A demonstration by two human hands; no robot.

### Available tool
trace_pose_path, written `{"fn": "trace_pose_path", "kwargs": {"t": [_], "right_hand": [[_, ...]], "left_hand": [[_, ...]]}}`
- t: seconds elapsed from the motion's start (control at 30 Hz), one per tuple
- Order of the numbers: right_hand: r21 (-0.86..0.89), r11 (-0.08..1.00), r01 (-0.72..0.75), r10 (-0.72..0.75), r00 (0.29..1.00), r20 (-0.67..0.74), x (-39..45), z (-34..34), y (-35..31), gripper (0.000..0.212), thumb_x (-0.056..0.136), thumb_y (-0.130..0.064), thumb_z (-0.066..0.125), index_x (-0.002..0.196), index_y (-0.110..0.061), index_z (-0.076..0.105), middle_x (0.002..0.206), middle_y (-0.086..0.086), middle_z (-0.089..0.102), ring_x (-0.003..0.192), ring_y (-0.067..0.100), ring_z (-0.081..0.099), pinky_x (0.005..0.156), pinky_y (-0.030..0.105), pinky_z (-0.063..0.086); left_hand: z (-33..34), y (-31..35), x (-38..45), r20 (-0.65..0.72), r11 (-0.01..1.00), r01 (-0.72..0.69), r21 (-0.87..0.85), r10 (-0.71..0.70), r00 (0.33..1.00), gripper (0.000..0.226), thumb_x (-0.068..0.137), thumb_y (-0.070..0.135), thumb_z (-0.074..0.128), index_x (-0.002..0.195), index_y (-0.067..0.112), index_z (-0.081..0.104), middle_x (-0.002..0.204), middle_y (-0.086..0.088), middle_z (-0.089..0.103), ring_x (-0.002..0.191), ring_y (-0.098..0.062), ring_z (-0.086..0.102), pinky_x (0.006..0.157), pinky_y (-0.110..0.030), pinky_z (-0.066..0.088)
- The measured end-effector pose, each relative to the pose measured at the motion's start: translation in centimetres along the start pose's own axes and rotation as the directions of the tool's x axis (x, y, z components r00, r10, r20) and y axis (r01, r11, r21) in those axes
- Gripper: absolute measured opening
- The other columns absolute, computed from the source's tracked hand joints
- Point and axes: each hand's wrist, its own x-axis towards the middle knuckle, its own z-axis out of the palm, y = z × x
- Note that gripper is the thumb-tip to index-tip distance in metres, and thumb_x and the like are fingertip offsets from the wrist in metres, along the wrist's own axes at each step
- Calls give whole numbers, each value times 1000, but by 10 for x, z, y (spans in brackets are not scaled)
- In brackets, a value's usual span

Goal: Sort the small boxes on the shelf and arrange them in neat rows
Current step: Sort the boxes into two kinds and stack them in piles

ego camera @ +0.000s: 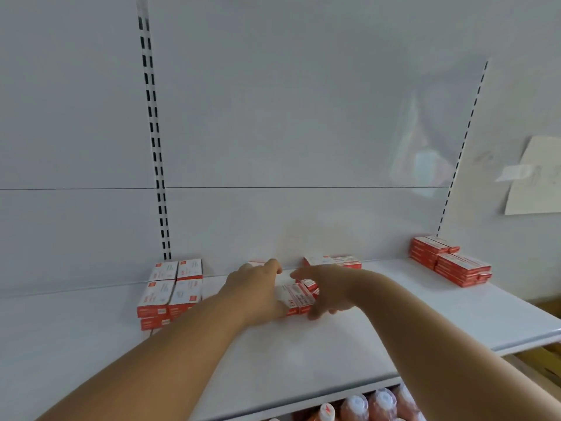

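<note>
**Gathering the loose boxes at mid-shelf**

Sorting step in hand, as I judge it: collecting the disordered middle lot before squaring it into a row.

- Shelf (334, 354): white, deep, front edge running from lower left to right.
- Left stack (170, 291): red-and-white boxes near the back edge on the left, two across, two deep, at least two high; tidy.
- Right stack (449, 261): similar boxes at the back right corner, several high, slightly stepped; well apart from the rest.
- Back boxes (332, 260): a flat lot against the back edge, just behind my right hand.
- Loose boxes (299, 297): a small cluster mid-shelf, between my hands, lying at mixed angles.
- Left hand (258, 291): pressed to the cluster's left side, thumb low at its front; fingers reach toward the back, partly curled. Whether it truly grips a box, I cannot tell.
- Right hand (326, 288): fingers spread wide and arched over the cluster's right side, tips down at its front; blurred, so contact is uncertain.
- Bottles (364, 405): on the level below, at the front edge.

Next move calls for closing both hands on the cluster, turning the boxes one way, and sliding them into line with a stack.
</note>
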Motion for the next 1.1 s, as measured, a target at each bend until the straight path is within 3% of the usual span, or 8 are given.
{"fn": "trace_pose_path", "kwargs": {"t": [0.33, 0.43, 0.5, 0.6, 0.7, 0.8, 0.93, 1.1], "right_hand": [[13, 978, 210, -210, 978, -19, 14, -1, 15, 83, 76, -22, 80, 146, -34, 36, 138, -11, 51, 70, 6, 56, 59, 18, 46], [313, 917, 246, -188, 961, -203, 19, 3, 33, 62, 72, -28, 81, 128, -28, 54, 117, -7, 62, 76, 11, 60, 62, 25, 52], [789, 544, 285, -109, 957, -270, 18, -2, 46, 38, 79, -33, 74, 109, -13, 63, 95, 5, 67, 60, 17, 56, 53, 28, 44], [958, -244, 153, -31, 986, -165, 6, -18, 60, 46, 92, -49, 49, 99, -7, 64, 87, 17, 64, 57, 25, 55, 55, 29, 41], [894, -440, 83, -53, 992, -118, -6, -27, 65, 69, 93, -66, 34, 102, -3, 63, 85, 17, 59, 66, 30, 59, 61, 33, 49], [891, -452, 39, -67, 995, -77, -16, -29, 69, 77, 86, -75, 38, 99, -1, 57, 84, 15, 54, 70, 30, 59, 64, 35, 54], [903, -424, 66, 0, 997, -73, -29, -27, 86, 64, 79, -72, 57, 89, -9, 51, 75, 12, 53, 52, 20, 52, 41, 22, 43], [926, -279, 255, 199, 958, -204, -36, -15, 112, 26, 99, -28, 55, 86, -6, 60, 63, 11, 58, 51, 18, 53, 42, 23, 39]], "left_hand": [[-2, 16, 10, 92, 996, 84, -43, -80, 993, 90, 58, 52, 82, 135, 34, 38, 118, 12, 60, 106, -13, 59, 91, -28, 50], [-12, 22, 6, -80, 974, 85, -210, -104, 991, 63, 71, 46, 81, 123, 32, 49, 115, 10, 62, 98, -13, 62, 78, -27, 51], [-18, 28, 7, -122, 730, 118, -673, -267, 956, 38, 81, 43, 74, 110, 25, 59, 103, 0, 69, 85, -17, 64, 68, -28, 47], [-26, 46, 9, 87, -70, 65, -995, -368, 926, 40, 94, 48, 54, 110, 13, 64, 103, -17, 73, 81, -29, 68, 67, -33, 45], [-24, 67, 10, 156, -357, 43, -933, -294, 943, 63, 97, 62, 32, 117, 11, 63, 110, -19, 72, 72, -27, 68, 64, -33, 50], [-16, 93, 13, 147, -279, 76, -957, -245, 958, 69, 93, 66, 38, 115, 7, 64, 104, -18, 72, 59, -20, 59, 53, -27, 47], [-3, 127, 20, 152, -103, 126, -987, -307, 940, 48, 96, 49, 51, 108, 4, 63, 83, -15, 70, 46, -14, 42, 43, -24, 38], [17, 157, 31, 205, -48, 200, -979, -317, 926, 35, 96, 40, 53, 100, 6, 64, 75, -14, 70, 40, -14, 44, 42, -21, 35]]}}
